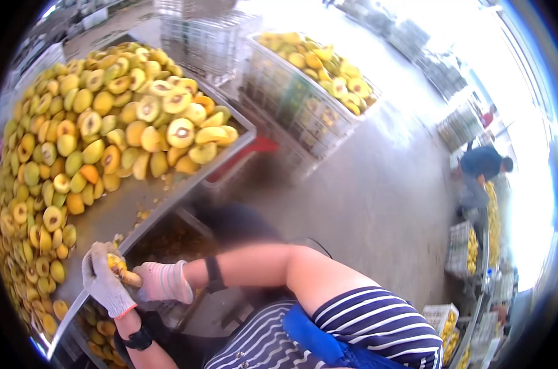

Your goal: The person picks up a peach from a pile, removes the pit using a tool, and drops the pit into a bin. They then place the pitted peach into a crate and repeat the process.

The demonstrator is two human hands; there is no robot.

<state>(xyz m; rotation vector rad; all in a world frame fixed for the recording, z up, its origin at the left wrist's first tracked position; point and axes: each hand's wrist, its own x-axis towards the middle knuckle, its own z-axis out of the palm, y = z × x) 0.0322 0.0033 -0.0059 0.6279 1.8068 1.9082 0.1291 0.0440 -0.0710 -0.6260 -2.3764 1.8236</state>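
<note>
fruit [120, 270] clasped between left grip [107, 284] and right grip [163, 281] (both closed)

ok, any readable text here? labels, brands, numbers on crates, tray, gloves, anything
No readable text anywhere.
White crates: no legible marks.
Left hand and right hand: gloved, no print visible.
Fruit in the left grip: no sticker.
Far crates: too small to tell.

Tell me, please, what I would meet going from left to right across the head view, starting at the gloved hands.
Left hand gripping a yellow fruit → right hand → white crate of fruit → person bent over at the far right.
</note>
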